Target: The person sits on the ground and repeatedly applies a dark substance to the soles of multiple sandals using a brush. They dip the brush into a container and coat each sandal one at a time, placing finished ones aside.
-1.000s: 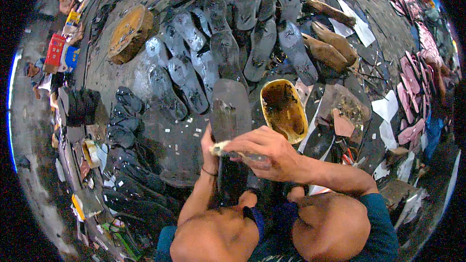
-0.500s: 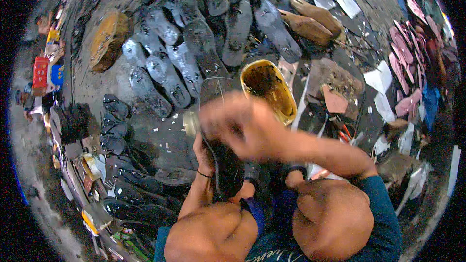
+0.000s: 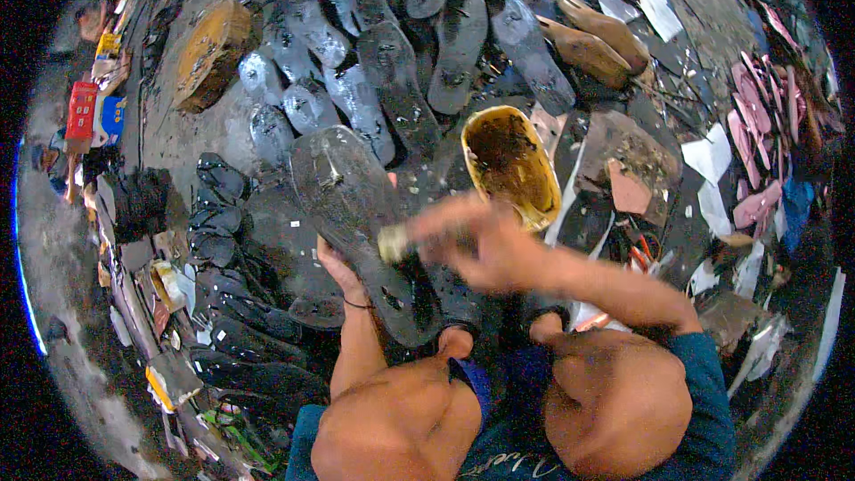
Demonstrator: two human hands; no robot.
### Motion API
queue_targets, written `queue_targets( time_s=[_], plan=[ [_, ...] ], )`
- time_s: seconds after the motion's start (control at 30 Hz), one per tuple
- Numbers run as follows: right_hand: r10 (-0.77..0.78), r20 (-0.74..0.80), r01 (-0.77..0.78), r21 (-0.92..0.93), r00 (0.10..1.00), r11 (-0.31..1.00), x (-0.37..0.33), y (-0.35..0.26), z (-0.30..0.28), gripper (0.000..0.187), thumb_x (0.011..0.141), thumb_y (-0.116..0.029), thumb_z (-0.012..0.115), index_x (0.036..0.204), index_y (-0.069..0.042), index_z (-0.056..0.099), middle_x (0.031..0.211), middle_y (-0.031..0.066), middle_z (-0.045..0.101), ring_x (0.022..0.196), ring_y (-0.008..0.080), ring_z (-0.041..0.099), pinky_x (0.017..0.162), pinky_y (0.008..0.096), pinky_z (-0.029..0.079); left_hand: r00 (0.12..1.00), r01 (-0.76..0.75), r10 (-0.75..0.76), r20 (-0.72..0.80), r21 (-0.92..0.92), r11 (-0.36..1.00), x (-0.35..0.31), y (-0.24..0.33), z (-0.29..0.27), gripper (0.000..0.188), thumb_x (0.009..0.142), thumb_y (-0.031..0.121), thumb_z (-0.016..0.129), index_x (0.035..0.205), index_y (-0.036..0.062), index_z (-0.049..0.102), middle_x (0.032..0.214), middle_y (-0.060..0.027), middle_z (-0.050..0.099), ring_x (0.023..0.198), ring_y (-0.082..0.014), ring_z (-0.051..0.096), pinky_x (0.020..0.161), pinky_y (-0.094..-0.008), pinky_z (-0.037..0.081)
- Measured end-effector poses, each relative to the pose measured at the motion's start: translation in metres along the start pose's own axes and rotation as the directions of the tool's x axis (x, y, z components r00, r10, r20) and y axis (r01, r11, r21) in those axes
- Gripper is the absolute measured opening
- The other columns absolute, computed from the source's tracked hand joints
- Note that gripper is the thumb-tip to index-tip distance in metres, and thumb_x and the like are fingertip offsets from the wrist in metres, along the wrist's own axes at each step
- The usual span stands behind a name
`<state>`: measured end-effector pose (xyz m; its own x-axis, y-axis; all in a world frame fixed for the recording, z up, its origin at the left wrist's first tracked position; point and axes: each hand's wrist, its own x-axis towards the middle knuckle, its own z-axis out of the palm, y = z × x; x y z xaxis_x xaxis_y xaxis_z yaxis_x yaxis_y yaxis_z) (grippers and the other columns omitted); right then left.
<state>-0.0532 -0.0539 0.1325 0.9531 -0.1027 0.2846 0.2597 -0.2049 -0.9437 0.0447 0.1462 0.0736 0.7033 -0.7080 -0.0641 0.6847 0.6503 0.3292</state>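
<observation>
My left hand (image 3: 340, 269) holds a long black shoe sole (image 3: 343, 183) from its left edge and underneath, its broad face turned up and a small pale fleck near its far end. Some of the left fingers are hidden under the sole. My right hand (image 3: 494, 245), blurred by motion, is closed round a brush with a pale, blunt head (image 3: 394, 243). That head is at the sole's middle, by its right side. Just beyond my right hand stands a yellow tub (image 3: 556, 200), its inside coated with dark brown residue.
Several shiny dark soles (image 3: 312, 107) lie ahead. Wooden shoe lasts (image 3: 583, 52) sit at far right, a round wooden block (image 3: 212, 53) at far left. Black footwear pieces (image 3: 218, 240) line the left side; pink sole shapes (image 3: 753, 116) pile at right. White scraps (image 3: 708, 160) are scattered nearby.
The sole has turned from a narrow, steep angle to face up, its far end swinging left. The brush has moved right and slightly nearer with my right hand. The whole view has shifted slightly.
</observation>
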Motion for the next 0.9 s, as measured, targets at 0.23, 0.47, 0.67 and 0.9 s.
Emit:
queue_targets(
  time_s=[0.23,0.47,0.67,0.9],
  plan=[
    [0.324,-0.275,-0.374,-0.157,0.905,0.914,-0.021,0.046,-0.038,0.021,0.09,-0.013,0.071,0.109,-0.004,0.069,0.102,0.0109,0.073,0.091,0.02,0.069,0.084,0.0351,0.054,0.765,0.179,0.077,-0.64,0.327,0.928,-0.114,0.01,-0.049,0.057,0.1,0.04,0.035,0.136,-0.0015,0.05,0.129,-0.0192,0.06,0.116,-0.0314,0.059,0.102,-0.0426,0.047],
    [0.209,-0.518,-0.436,-0.368,0.83,0.821,-0.025,0.024,-0.067,0.024,0.087,-0.019,0.07,0.105,-0.003,0.068,0.09,0.0195,0.068,0.076,0.0376,0.067,0.072,0.0448,0.054,0.648,0.407,-0.329,-0.687,-0.052,0.912,-0.122,0.0,0.003,0.048,0.103,0.039,0.037,0.122,0.0012,0.061,0.105,-0.0155,0.07,0.089,-0.0284,0.069,0.078,-0.0424,0.058],
    [0.805,0.26,-0.481,-0.689,0.534,0.542,-0.079,-0.038,-0.111,0.034,0.088,-0.036,0.067,0.108,-0.01,0.071,0.093,0.0222,0.071,0.085,0.0408,0.069,0.079,0.0496,0.054,0.687,0.289,-0.154,-0.71,0.073,0.954,-0.081,0.004,0.011,0.051,0.104,0.042,0.036,0.125,0.0014,0.059,0.104,-0.0135,0.07,0.088,-0.0264,0.069,0.077,-0.0407,0.058],
    [0.311,0.092,-0.322,0.137,0.946,0.937,0.019,-0.05,-0.033,0.02,0.089,-0.011,0.073,0.106,-0.002,0.068,0.101,0.0078,0.072,0.095,0.0168,0.068,0.088,0.0335,0.053,0.922,0.24,-0.224,-0.316,0.013,0.971,-0.001,-0.014,-0.005,0.055,0.102,0.045,0.036,0.127,0.0018,0.058,0.114,-0.0117,0.068,0.099,-0.0258,0.067,0.087,-0.0412,0.055]
  ],
)
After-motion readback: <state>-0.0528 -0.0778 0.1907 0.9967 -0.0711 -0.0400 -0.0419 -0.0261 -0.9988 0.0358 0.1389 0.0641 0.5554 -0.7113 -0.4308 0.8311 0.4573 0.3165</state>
